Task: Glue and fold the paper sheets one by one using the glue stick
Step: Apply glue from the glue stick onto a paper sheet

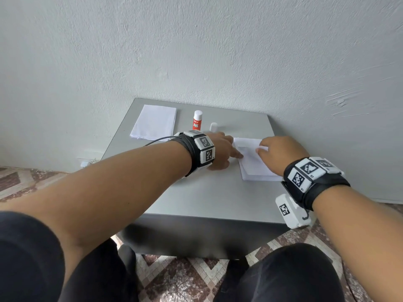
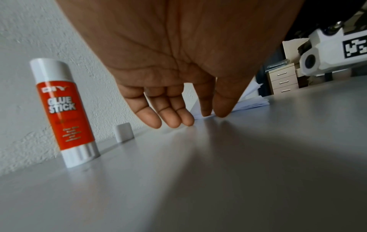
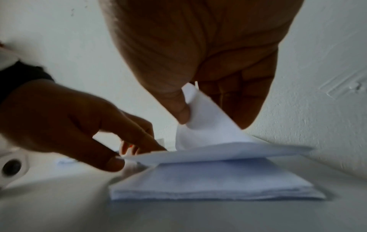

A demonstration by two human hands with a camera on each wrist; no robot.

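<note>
- My right hand pinches the top sheet, mid-frame: light, floppy, best held by its edge.
- My left hand, fingers straight, steadies the stack.

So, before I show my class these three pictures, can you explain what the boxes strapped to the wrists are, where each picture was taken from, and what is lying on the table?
The boxes are cameras worn by a person. One picture comes from a head camera looking down; the other two look along each hand. On the grey table lie a far paper stack, an upright glue stick, its cap and a near paper stack. The right hand pinches the top sheet, lifting it; the left hand touches its edge.
</note>
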